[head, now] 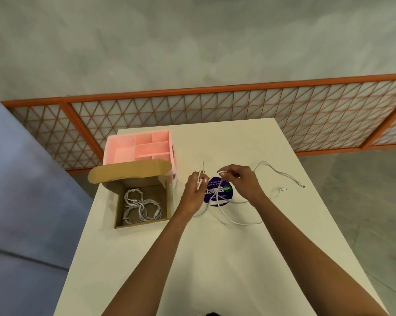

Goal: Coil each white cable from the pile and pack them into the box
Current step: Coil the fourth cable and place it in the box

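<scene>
2 hands work just right of the open cardboard box (128, 173): the left hand (193, 190) pinches 1 upright end of a white cable (245, 223), and the right hand (242, 181) pinches a loop of it, slack trailing on the table (215, 258). several coiled cables (142, 207) lie inside the box, and 1 loose cable (286, 177) lies farther right of the box, beyond the right hand.

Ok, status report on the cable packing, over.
Left hand and right hand both pinching one white cable. Coiled cables already in the cardboard box. Another loose cable lying right; nothing blocking.
</scene>
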